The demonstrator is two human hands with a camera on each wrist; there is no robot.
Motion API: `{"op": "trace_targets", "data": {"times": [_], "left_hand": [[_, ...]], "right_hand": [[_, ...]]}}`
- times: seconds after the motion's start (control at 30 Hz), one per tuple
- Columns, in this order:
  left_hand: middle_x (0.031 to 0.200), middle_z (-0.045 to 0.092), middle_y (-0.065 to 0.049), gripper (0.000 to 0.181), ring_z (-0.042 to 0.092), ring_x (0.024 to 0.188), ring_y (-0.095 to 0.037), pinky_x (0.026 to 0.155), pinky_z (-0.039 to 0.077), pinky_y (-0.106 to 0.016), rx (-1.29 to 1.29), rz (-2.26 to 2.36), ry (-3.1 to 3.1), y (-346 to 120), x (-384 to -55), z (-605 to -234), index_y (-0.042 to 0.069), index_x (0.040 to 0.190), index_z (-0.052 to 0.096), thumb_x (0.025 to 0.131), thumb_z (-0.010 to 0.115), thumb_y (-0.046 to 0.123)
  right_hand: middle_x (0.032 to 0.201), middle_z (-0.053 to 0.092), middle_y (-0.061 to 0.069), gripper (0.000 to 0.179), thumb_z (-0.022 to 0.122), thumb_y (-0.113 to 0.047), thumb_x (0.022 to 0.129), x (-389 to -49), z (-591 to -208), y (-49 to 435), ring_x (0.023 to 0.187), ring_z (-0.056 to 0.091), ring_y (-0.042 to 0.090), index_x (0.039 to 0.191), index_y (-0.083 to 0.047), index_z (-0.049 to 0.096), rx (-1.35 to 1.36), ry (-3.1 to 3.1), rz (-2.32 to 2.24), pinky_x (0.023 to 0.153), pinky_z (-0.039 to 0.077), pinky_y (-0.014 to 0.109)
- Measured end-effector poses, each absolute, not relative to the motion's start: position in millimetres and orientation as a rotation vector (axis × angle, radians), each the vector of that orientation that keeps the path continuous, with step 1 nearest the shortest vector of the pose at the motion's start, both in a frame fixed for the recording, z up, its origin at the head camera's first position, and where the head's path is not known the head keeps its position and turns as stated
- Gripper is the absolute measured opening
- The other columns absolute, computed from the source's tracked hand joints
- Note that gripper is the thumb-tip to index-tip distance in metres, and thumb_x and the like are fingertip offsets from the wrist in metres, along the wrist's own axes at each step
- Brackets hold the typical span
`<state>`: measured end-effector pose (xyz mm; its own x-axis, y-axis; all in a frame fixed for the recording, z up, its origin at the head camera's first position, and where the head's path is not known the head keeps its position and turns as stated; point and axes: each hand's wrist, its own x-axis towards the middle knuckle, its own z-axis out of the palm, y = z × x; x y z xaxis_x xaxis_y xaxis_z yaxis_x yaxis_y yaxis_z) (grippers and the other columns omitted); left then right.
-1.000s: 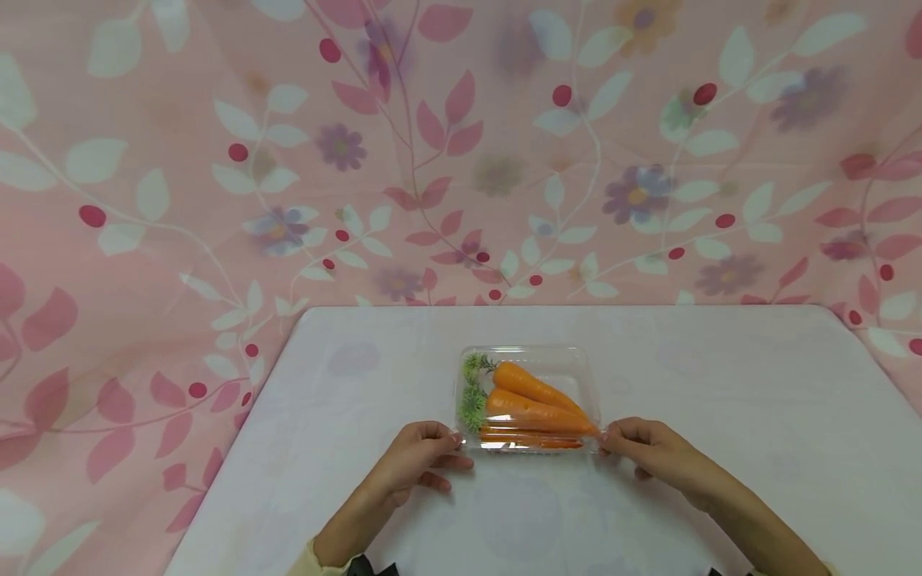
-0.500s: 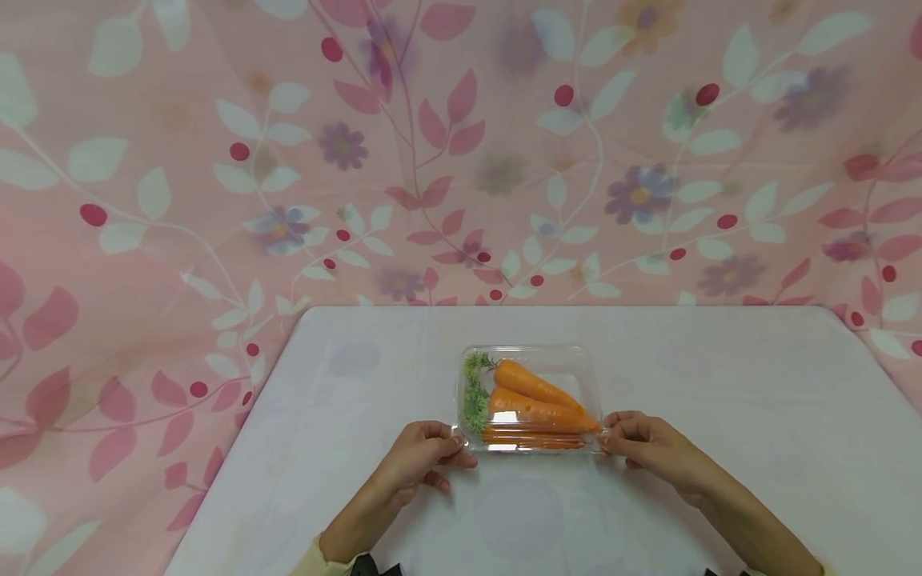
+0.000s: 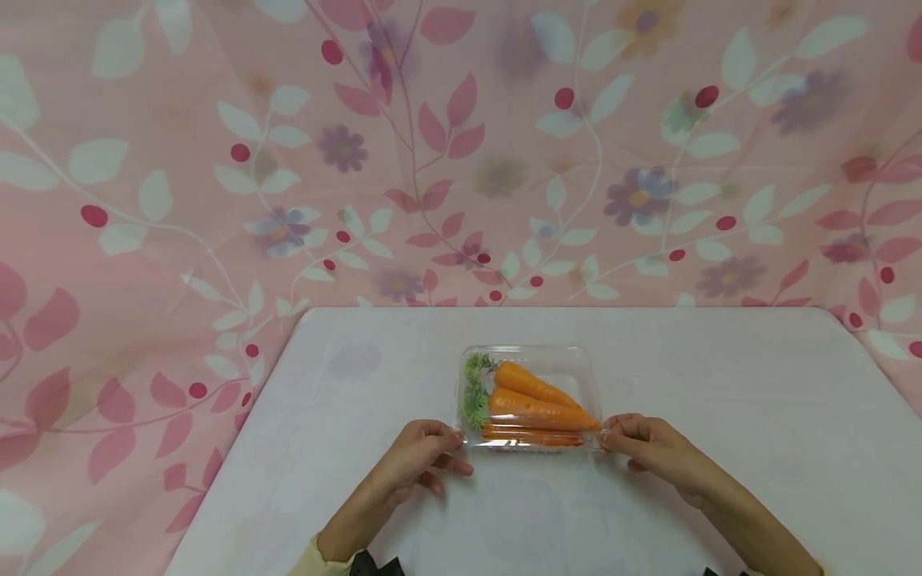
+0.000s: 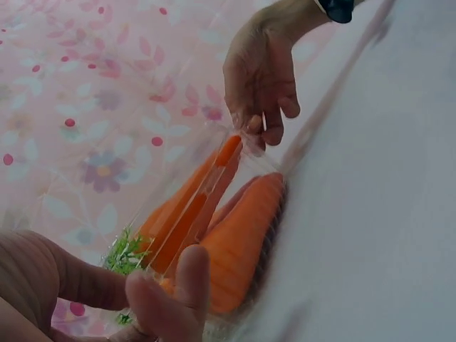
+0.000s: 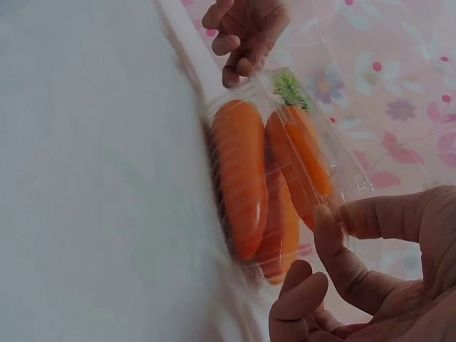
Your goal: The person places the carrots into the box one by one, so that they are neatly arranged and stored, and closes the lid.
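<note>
A clear plastic clamshell box (image 3: 572, 374) with several orange carrots (image 3: 536, 410) inside lies on the white table. Leafy green tops (image 3: 474, 400) fill its left end. At the near left corner, my left hand (image 3: 423, 456) pinches the rim between thumb and index finger, its other fingers spread below. My right hand (image 3: 648, 442) pinches the near right corner the same way. Both wrist views show the near side of the box: a lid edge runs between the two hands, and more carrots (image 5: 241, 178) lie under it behind the ribbed lower wall.
The white table (image 3: 720, 368) reaches back to a pink cloth (image 3: 461, 160) with flowers and leaves, which hangs behind it and along the left side. A dark band (image 4: 336, 8) sits on the right wrist. A pale sleeve (image 3: 317, 560) covers the left forearm.
Both hands stay at the near corners of the box with only slight finger shifts. The box keeps its place, and the glare on its near side has changed a little.
</note>
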<state>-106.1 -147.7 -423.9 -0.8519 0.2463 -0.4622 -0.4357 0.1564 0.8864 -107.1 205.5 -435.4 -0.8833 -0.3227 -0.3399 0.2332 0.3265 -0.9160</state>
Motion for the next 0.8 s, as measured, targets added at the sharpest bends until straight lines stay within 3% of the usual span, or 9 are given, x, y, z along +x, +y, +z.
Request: {"op": "trace_targets", "data": {"times": [0.17, 0.37, 0.6, 0.8], "left_hand": [[0.09, 0.072, -0.02, 0.036, 0.073, 0.076, -0.022, 0.041, 0.047, -0.021, -0.151, 1.718, 1.937, -150.1, -107.0, -422.5, -0.01, 0.107, 0.06, 0.097, 0.062, 0.025], [0.1, 0.07, -0.024, 0.038, 0.073, 0.08, -0.023, 0.044, 0.05, -0.022, -0.14, 1.724, 1.904, -154.7, -106.6, -422.0, -0.01, 0.11, 0.06, 0.097, 0.062, 0.026], [0.106, 0.068, -0.022, 0.041, 0.073, 0.082, -0.024, 0.045, 0.052, -0.024, -0.113, 1.709, 1.902, -157.0, -108.4, -420.4, -0.008, 0.114, 0.06, 0.098, 0.062, 0.029], [0.105, 0.067, -0.019, 0.045, 0.072, 0.083, -0.028, 0.047, 0.054, -0.03, -0.049, 1.656, 2.034, -160.7, -110.7, -418.9, -0.008, 0.111, 0.061, 0.099, 0.06, 0.035]], "right_hand": [[0.125, 0.059, 0.011, 0.033, 0.063, -0.029, 0.097, -108.0, -433.1, 205.6, 0.108, 0.049, 0.02, 0.094, 0.004, 0.066, -0.069, 2.143, -1.548, 0.073, 0.046, 0.034], [0.112, 0.068, 0.009, 0.034, 0.06, -0.031, 0.099, -109.6, -429.1, 208.3, 0.102, 0.055, 0.021, 0.101, 0.002, 0.069, -0.142, 2.128, -1.519, 0.07, 0.046, 0.033], [0.109, 0.069, 0.01, 0.034, 0.06, -0.031, 0.099, -111.0, -426.4, 210.8, 0.1, 0.056, 0.024, 0.107, 0.001, 0.069, -0.162, 2.138, -1.514, 0.067, 0.045, 0.031], [0.104, 0.067, 0.012, 0.031, 0.062, -0.03, 0.098, -110.8, -425.6, 213.9, 0.089, 0.056, 0.024, 0.105, -0.001, 0.068, -0.181, 2.252, -1.454, 0.063, 0.048, 0.031]]}}
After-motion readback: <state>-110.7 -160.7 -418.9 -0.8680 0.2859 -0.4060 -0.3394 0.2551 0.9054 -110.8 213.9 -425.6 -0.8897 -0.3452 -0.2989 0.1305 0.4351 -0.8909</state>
